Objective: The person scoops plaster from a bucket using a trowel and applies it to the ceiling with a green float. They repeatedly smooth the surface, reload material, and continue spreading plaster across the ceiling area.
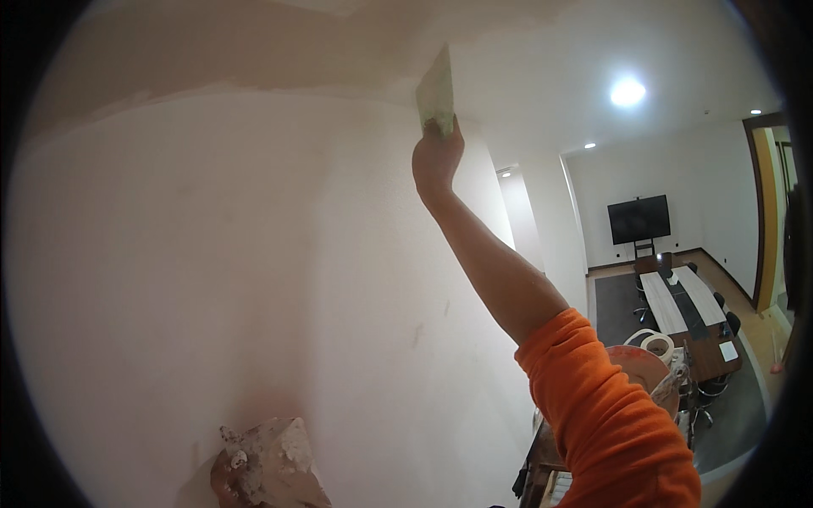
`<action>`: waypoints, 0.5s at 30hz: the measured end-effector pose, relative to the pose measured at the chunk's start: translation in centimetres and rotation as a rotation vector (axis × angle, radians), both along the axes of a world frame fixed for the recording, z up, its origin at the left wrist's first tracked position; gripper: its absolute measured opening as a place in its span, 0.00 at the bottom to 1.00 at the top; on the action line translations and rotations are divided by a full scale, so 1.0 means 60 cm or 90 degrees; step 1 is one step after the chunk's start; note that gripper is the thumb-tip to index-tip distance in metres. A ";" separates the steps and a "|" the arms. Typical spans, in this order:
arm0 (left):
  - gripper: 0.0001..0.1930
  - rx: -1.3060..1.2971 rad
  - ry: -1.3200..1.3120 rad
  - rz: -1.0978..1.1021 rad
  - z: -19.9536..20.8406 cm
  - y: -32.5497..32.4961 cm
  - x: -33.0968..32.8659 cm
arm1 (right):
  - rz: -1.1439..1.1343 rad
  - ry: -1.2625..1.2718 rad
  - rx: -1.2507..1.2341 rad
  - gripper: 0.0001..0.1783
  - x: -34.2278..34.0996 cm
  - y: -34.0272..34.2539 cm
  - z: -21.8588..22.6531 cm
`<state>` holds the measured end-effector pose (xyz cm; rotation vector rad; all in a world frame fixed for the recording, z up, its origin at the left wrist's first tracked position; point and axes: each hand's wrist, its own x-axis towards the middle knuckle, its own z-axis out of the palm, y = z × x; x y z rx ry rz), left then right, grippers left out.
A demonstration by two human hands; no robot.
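My right hand (438,161) is raised high on a stretched arm in an orange sleeve. Its fingers are closed around the lower end of a pale, greenish putty knife (436,95), whose flat blade points up at the ceiling close to the top of the wall. Low at the left, my left hand (223,481) is partly in view and smeared with white. It grips a flat plate caked with wet-looking plaster (284,461), in front of the white wall (186,254); the plate's exact kind is hidden by the plaster.
Behind my right sleeve stand a reddish bucket (637,366) and a roll of tape (657,345). Farther right are a long meeting table (711,364) with chairs and a black screen (639,220) on a stand. A bright lamp (627,91) shines in the ceiling.
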<state>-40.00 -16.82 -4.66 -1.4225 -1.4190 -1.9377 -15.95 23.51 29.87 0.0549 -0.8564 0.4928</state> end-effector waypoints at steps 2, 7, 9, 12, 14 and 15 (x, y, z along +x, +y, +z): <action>0.27 0.018 0.016 -0.002 0.021 0.014 0.035 | -0.038 0.029 -0.004 0.19 0.015 0.004 0.001; 0.24 -0.013 0.009 -0.037 0.001 0.009 0.009 | 0.038 0.124 -0.011 0.19 0.056 0.011 0.022; 0.22 -0.015 0.013 -0.034 -0.006 0.005 0.006 | 0.230 0.205 0.003 0.18 0.062 -0.007 0.006; 0.21 -0.012 0.014 -0.040 -0.016 -0.001 0.004 | 0.513 0.219 -0.032 0.25 0.053 -0.022 -0.041; 0.21 -0.011 0.022 -0.045 -0.010 0.002 0.006 | 0.650 0.128 -0.027 0.27 0.046 -0.035 -0.065; 0.21 -0.013 0.027 -0.047 -0.008 0.001 0.005 | 0.658 0.079 -0.022 0.27 0.033 -0.043 -0.076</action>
